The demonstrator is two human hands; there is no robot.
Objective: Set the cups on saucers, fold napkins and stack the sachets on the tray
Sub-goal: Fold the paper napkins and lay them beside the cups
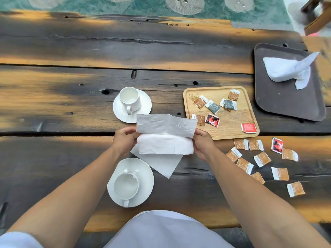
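A white paper napkin (165, 135) is held over the table's middle, its upper half bent over toward me. My left hand (125, 140) pinches its left edge and my right hand (202, 144) pinches its right edge. Under it lies a second flat napkin (164, 164). One white cup (129, 98) stands on a saucer (143, 102) beyond the napkin. Another cup (126, 187) stands on a saucer (143, 173) close to me. The wooden tray (231, 129) at right holds several sachets (212, 106). Several more sachets (262, 158) lie loose on the table to my right.
A dark plastic tray (286, 106) at the far right carries an opened tissue pack (288, 69). The plank table (125, 51) runs wide to the left and back. A wooden stool (318, 17) stands beyond the table's right corner.
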